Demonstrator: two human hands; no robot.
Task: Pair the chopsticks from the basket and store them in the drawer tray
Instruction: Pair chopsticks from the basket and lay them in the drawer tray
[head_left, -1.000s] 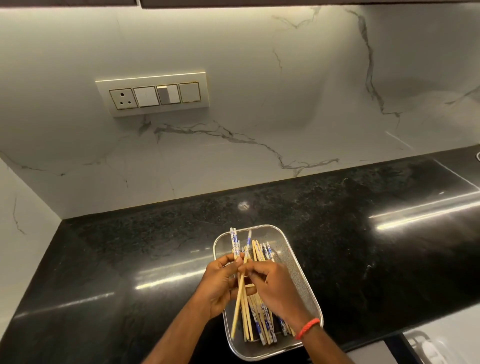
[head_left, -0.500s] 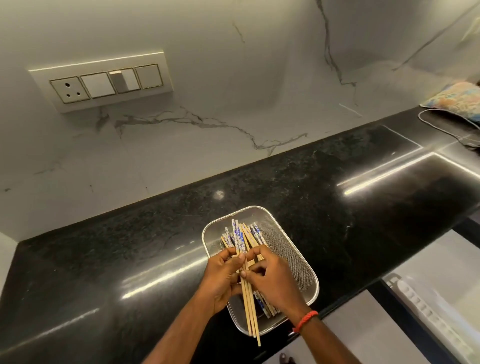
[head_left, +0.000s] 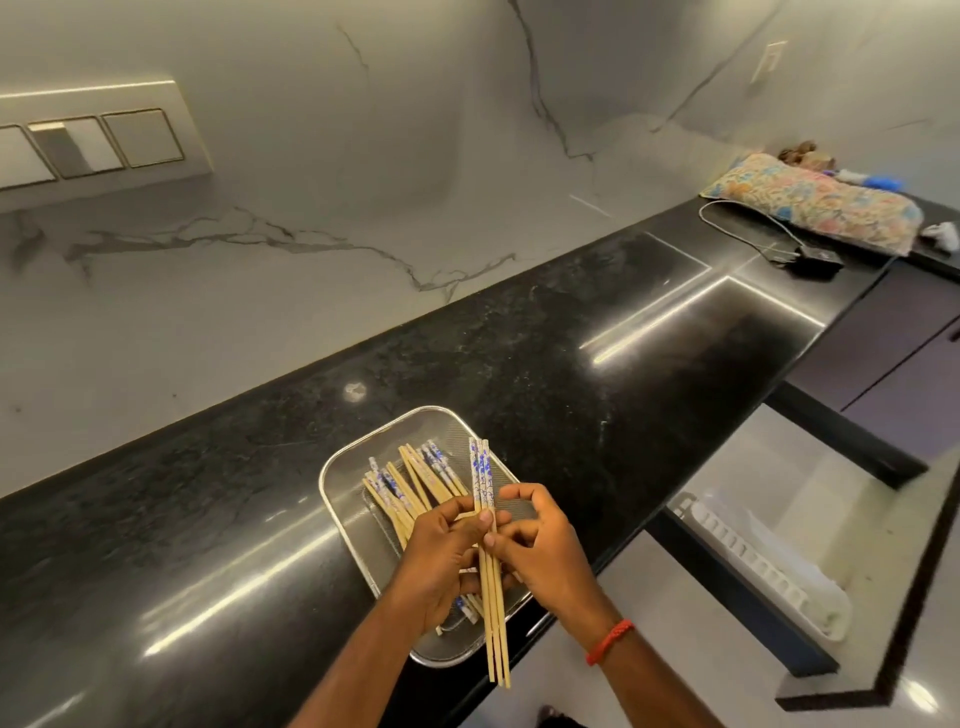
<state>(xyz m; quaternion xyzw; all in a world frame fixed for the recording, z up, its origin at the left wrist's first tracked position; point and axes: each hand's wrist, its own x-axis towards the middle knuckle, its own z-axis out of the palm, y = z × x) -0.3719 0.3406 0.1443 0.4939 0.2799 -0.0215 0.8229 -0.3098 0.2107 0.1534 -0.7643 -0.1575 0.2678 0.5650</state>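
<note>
A metal mesh basket (head_left: 363, 457) sits on the black counter near its front edge, with several wooden chopsticks (head_left: 410, 483) with blue-patterned tops lying in it. Above the basket I hold a small bundle of chopsticks (head_left: 493, 613) upright, patterned ends pointing away from me. My left hand (head_left: 441, 556) grips the bundle with its thumb across it. My right hand (head_left: 540, 545) pinches the same bundle from the right side; a red band is on that wrist. The open drawer with a white tray (head_left: 753, 566) shows below the counter at the right.
The black counter (head_left: 571, 364) runs back right to a patterned cushion (head_left: 815, 205), a white cable and a black adapter (head_left: 815, 260). A switch panel (head_left: 93, 145) is on the marble wall at the left. The light floor lies below.
The view has swung right, revealing the drawer and cushion. The bundle in both hands has been lifted and shifted right, off the pile, and now stands straighter.
</note>
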